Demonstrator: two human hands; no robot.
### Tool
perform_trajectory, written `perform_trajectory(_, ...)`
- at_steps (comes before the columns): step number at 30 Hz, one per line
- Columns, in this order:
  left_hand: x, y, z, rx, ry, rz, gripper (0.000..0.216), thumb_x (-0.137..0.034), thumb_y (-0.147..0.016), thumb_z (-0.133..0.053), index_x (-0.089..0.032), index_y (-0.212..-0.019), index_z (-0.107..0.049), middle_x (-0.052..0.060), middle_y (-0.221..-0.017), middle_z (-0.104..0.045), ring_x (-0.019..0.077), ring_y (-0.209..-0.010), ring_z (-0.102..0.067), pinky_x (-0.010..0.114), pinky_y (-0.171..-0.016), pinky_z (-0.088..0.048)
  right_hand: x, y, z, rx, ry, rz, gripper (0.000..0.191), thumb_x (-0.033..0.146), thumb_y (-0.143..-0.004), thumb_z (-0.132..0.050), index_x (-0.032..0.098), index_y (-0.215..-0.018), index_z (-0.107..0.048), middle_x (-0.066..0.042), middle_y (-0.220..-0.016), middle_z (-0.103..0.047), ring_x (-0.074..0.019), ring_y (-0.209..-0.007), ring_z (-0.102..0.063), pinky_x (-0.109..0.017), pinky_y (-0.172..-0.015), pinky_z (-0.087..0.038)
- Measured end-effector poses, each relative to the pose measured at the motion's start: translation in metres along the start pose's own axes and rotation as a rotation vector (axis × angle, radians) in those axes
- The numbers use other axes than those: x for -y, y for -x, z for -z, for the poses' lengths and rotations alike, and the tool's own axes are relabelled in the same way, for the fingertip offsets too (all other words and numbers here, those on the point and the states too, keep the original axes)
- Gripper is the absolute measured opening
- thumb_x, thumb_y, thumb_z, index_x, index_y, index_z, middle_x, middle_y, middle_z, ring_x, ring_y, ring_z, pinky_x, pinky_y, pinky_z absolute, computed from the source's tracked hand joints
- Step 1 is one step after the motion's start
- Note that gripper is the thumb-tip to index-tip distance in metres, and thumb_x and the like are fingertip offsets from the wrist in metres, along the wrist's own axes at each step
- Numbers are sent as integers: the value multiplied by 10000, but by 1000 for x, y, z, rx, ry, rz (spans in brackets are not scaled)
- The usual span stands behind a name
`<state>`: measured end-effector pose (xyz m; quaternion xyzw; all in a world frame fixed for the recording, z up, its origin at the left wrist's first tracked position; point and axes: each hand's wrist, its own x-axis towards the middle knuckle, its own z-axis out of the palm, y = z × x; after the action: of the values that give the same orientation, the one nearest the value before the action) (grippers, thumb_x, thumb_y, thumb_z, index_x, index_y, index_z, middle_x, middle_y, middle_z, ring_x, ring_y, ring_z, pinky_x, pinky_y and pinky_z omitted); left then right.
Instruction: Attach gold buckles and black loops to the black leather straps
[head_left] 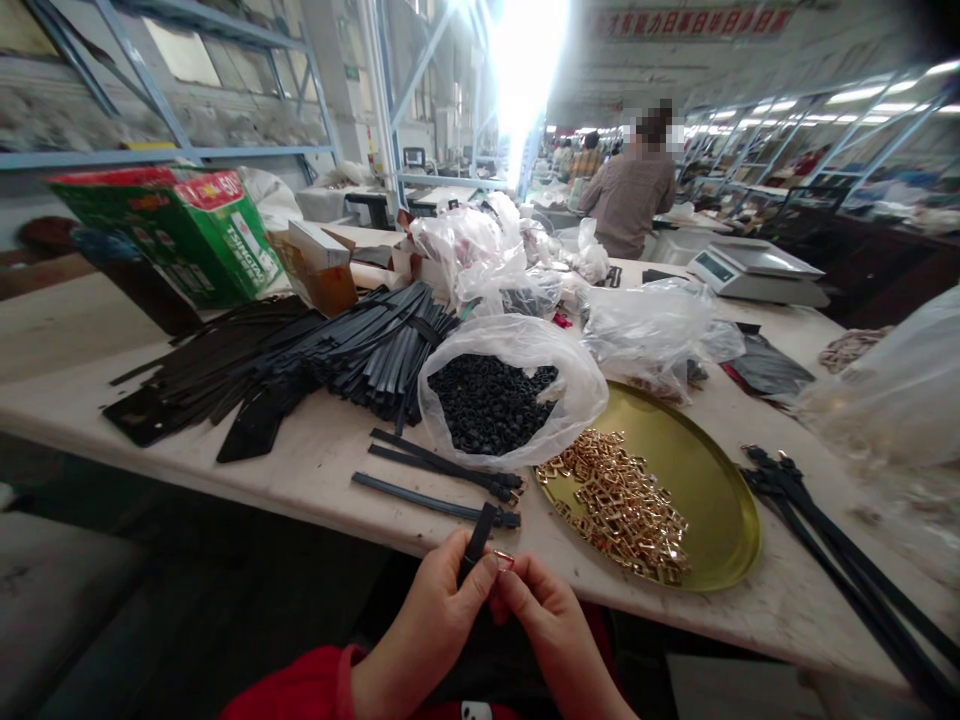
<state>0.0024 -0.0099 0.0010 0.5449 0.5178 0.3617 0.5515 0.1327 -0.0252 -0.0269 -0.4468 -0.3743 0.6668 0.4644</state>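
Close to the table's front edge, my left hand [439, 605] is closed on a black strap [481, 530], whose end sticks up past the thumb. My right hand [536, 600] meets it and pinches a small gold buckle [506, 558] beside the strap; whether the strap passes through it I cannot tell. Just beyond lie a few loose black straps [412, 497] with metal fittings at their right ends. A plastic bag [577, 385] stands rolled open, full of small black loops [487, 405]. To its right, a gold tray [716, 500] bears a heap of gold buckles [626, 505].
Bundled black straps [375, 350] cover the left part of the table, before a green box [217, 240]. Further back are plastic bags [480, 245] and a scale [757, 268]. Straps with buckles [810, 530] hang over the right edge. A person [634, 200] stands beyond the table.
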Motion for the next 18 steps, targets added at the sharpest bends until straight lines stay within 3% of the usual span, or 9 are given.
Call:
perform_trajectory(8, -7, -1, 4, 133, 91, 218, 224, -364, -781, -488, -143, -804, -516, -61, -556, -436, 71, -442, -339, 182, -415, -263, -11, -3, 15, -3, 334, 191, 281, 414, -776, -583, 173, -633, -568, 26, -577, -532, -114, -572, -466, -226, -561, -353)
perform_trajectory(10, -6, 1, 2, 80, 40, 136, 222, -368, -801, -474, -152, -768, -507, -42, -587, -470, 91, -494, -405, 195, -469, -327, -12, -3, 13, -22, 307, 198, 304, 437, -773, -577, 174, -622, -550, 28, -574, -523, -111, -562, -453, -224, -551, -344)
perform_trajectory(13, -6, 4, 0, 15, -147, -40, 202, -341, -833, -463, -160, -765, -523, 11, -711, -564, 143, -659, -517, 233, -625, -396, -14, -4, 7, 28, 150, 76, 376, 502, -768, -555, 177, -590, -495, 43, -523, -473, -94, -505, -405, -218, -514, -320)
perform_trajectory(16, -8, 3, 2, 54, -259, -73, 177, -306, -843, -459, -161, -798, -548, 22, -749, -594, 161, -702, -541, 244, -661, -394, -12, -3, 7, 89, 67, -45, 409, 537, -769, -536, 180, -580, -467, 59, -474, -425, -81, -459, -354, -215, -483, -288)
perform_trajectory(18, -8, 1, 4, 80, -249, -48, 166, -288, -834, -466, -155, -791, -555, 18, -737, -594, 160, -691, -539, 238, -645, -397, -9, -3, 9, 80, 151, -4, 398, 519, -769, -549, 180, -573, -474, 52, -486, -431, -88, -476, -365, -219, -489, -288)
